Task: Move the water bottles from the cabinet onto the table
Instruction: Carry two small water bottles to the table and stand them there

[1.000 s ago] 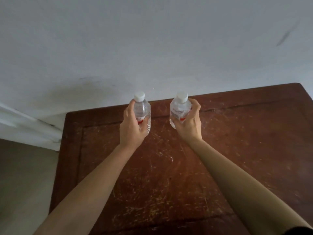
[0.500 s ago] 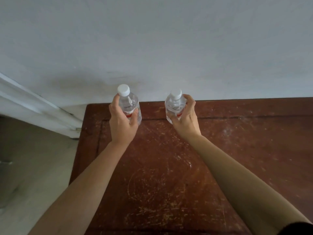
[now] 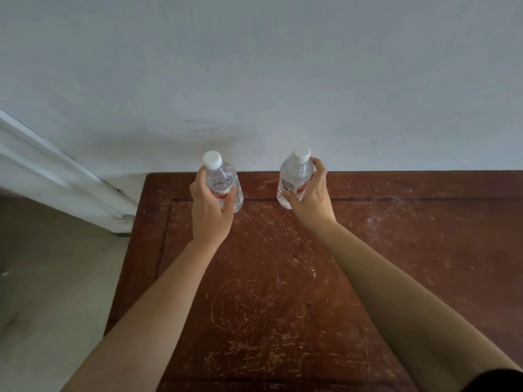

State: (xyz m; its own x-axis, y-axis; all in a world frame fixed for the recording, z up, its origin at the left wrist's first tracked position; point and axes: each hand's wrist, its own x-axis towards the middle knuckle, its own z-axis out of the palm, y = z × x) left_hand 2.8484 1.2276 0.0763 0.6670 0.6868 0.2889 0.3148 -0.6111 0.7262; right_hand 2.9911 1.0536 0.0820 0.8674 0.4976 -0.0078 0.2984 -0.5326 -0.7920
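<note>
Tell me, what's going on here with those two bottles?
A person's left hand grips the left bottle and the right hand grips the right bottle. Both bottles are capped and roughly upright at the table's far edge, by the wall. Whether they already rest on the table cannot be told.

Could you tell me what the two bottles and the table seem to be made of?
The left bottle and right bottle look like clear plastic: see-through, ribbed walls; their white caps seem opaque plastic. The table looks like dark reddish wood, its finish worn, with pale scratches.
</note>
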